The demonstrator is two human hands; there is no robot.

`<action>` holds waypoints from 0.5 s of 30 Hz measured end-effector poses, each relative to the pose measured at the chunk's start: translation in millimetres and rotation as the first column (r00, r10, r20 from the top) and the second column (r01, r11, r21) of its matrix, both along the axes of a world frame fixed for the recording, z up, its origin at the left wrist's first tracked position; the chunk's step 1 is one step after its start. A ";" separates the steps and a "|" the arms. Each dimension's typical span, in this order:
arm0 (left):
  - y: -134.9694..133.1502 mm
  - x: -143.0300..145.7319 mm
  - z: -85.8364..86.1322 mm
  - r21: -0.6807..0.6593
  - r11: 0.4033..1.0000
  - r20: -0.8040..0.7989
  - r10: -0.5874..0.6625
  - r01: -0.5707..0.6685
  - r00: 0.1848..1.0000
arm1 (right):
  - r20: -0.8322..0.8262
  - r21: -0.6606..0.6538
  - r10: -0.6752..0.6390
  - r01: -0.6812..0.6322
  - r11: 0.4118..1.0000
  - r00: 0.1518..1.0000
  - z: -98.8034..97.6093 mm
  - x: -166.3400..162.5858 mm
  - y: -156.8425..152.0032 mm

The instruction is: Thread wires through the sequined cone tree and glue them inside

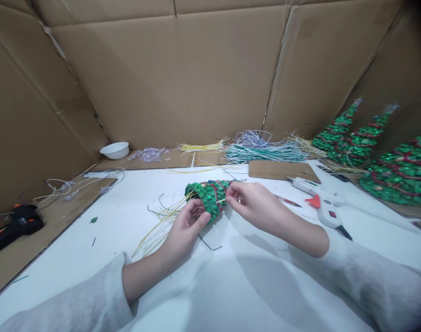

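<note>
A small green sequinned Christmas tree (210,196) lies on its side over the white table, its hollow base facing left. Yellow and dark wires (162,226) trail out of that opening. My left hand (191,219) is closed around the rim of the base, its thumb on the outside and its fingers partly inside. Against the tree's side, my right hand (247,198) pinches a thin pale wire (221,201) between thumb and fingertips. The far end of the wire goes in among the green decorations, where I cannot follow it.
Finished-looking trees (397,170) stand at the right. A white glue gun (321,203) and a pointed blade (288,201) lie nearer. Bundles of green-white wire (266,153) and yellow wire (203,145) line the back, beside clear beads (150,154) and a white bowl (114,150). A black glue gun (22,223) is left.
</note>
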State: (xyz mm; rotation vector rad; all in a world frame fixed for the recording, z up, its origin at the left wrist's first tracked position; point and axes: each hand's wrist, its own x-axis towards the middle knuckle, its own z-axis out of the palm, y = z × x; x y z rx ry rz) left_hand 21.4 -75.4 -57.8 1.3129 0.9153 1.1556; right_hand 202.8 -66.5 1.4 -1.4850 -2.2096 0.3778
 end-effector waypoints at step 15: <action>19.5 7.4 5.0 -0.014 0.997 -0.034 -0.076 0.076 0.997 | -0.095 0.012 -0.042 0.043 0.999 0.995 -8.6 4.9 19.5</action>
